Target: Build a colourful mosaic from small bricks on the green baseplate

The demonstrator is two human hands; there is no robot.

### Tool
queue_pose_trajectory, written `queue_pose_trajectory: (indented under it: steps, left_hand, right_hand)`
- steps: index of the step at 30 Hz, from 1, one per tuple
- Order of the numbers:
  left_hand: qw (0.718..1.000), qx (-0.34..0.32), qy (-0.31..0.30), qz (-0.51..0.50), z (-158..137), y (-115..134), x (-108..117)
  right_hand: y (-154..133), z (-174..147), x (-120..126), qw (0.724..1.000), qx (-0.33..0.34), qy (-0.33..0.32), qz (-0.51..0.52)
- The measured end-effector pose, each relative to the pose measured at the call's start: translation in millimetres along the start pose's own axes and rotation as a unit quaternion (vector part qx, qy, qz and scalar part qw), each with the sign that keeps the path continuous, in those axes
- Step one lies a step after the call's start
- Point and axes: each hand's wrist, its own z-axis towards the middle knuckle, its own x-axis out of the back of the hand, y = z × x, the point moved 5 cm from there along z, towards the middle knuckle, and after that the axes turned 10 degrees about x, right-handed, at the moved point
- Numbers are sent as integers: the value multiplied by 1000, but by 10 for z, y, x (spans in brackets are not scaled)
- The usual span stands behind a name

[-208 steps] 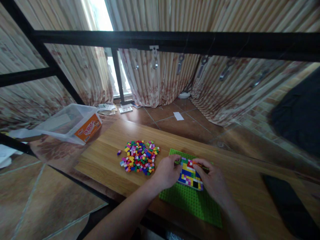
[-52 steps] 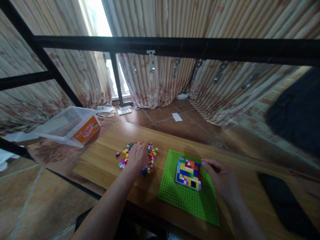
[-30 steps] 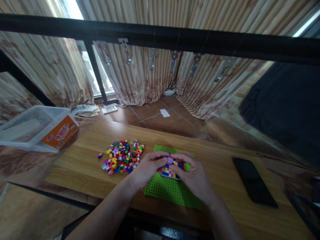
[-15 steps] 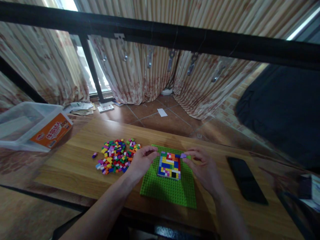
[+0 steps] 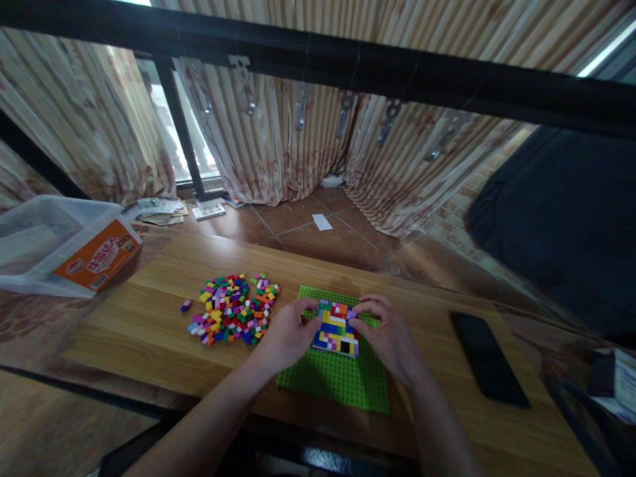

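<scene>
A flat patchwork of coloured toy bricks (image 5: 334,328) sits on the green studded baseplate (image 5: 338,384). My right hand (image 5: 390,338) pinches a small purple brick (image 5: 352,314) between thumb and index finger, at the patchwork's upper right corner. Whether the brick is pressed down there I cannot tell. At the patchwork's left edge is my left hand (image 5: 285,334), thumb and index finger apart, the tips close to or touching the bricks. Left of that hand, a pile of loose bricks (image 5: 231,311) in many colours lies on the wooden table (image 5: 163,318).
One stray purple brick (image 5: 185,305) lies left of the pile. A black phone (image 5: 489,358) rests on the table's right side. At the far left stands a clear plastic bin (image 5: 64,245) with an orange label. A dark metal rail (image 5: 318,63) crosses above, before the curtains.
My right hand has moved left with the purple brick, from beside the patchwork onto its upper right corner. My left thumb has come down and right, spreading from the index finger.
</scene>
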Motion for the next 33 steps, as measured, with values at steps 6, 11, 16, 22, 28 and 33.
queue_pose_trajectory:
  steps: [6, 11, 16, 22, 28, 33]
  left_hand:
    - [1000, -12, -20, -11, -8, -2, -29]
    - [999, -10, -35, -29, -33, 49, -26]
    - [999, -19, -40, -27, -31, 58, -28]
    - [998, -30, -43, -26, -39, 68, -26]
    - [998, -48, -35, -11, -38, 68, -23]
    - [998, -42, -34, -17, -37, 65, -19]
  right_hand:
    - [15, -2, -12, 999, -12, 5, 44]
    - [74, -2, -44, 994, -51, 9, 100]
    - [182, -15, -81, 983, -83, 4, 163]
    - [217, -28, -73, 973, -111, 14, 201]
    - [215, -31, -78, 970, -115, 8, 212]
    - [230, -33, -85, 970, -114, 8, 213]
